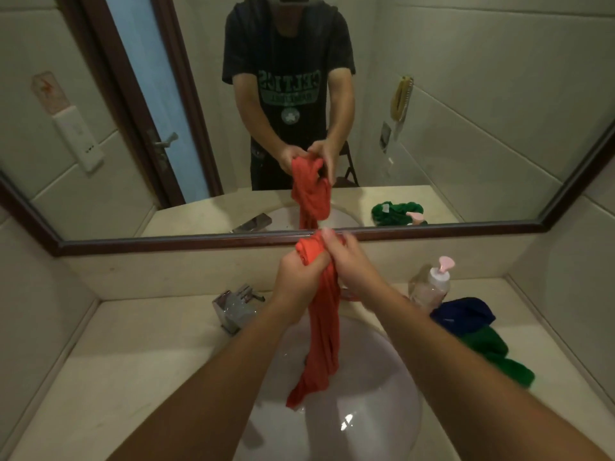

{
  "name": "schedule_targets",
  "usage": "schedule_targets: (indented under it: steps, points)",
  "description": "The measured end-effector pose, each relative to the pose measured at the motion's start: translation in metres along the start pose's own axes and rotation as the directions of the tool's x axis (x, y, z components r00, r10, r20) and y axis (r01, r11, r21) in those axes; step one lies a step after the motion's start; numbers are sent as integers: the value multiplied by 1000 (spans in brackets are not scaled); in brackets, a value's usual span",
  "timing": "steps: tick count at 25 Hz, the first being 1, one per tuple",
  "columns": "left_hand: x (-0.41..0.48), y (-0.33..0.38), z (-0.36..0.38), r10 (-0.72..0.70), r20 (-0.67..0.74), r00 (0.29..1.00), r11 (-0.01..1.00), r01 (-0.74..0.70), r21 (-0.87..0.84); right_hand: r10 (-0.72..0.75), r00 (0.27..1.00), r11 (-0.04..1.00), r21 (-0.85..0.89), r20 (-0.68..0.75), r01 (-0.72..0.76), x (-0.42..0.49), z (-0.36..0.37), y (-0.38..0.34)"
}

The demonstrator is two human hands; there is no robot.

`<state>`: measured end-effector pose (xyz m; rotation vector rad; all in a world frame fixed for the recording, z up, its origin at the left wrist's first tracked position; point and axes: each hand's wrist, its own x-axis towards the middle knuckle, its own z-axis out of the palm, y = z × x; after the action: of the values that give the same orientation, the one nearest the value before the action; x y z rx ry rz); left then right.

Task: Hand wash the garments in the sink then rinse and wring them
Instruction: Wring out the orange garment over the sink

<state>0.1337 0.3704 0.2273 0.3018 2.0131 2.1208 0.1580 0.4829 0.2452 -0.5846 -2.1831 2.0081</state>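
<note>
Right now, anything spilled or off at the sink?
Nothing stands out. Left hand and right hand grip the orange garment over the sink; blue garment and green garment lie on the counter by the upright bottle.

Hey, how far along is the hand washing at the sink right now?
Done, it seems: washing the orange garment, which hangs roped above the sink. In hand: the left hand and right hand grip its top, likely wringing. Left: the blue garment and green garment lie bunched on the counter; washed or waiting, I cannot tell.
</note>
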Motion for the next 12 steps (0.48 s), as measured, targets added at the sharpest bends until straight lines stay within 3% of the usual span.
schedule_targets:
  steps: [3,4,6,9,12]
  points:
    - [3,6,0,-208,-11,978,973,205,-104,51,983,961,261,178,-97,-32,12,78]
    - [7,8,-2,-278,18,960,952,278,-130,52,982,956,274,183,-102,-43,15,90]
    - [15,8,-7,-328,57,943,929,332,-161,46,992,985,160,118,-65,-51,18,102]
    - [22,10,-14,-323,66,944,909,329,-257,-17,999,983,-185,-30,11,-40,20,92]
    - [26,0,-22,-394,125,911,897,410,-164,-114,989,971,-221,-95,91,-27,18,78]
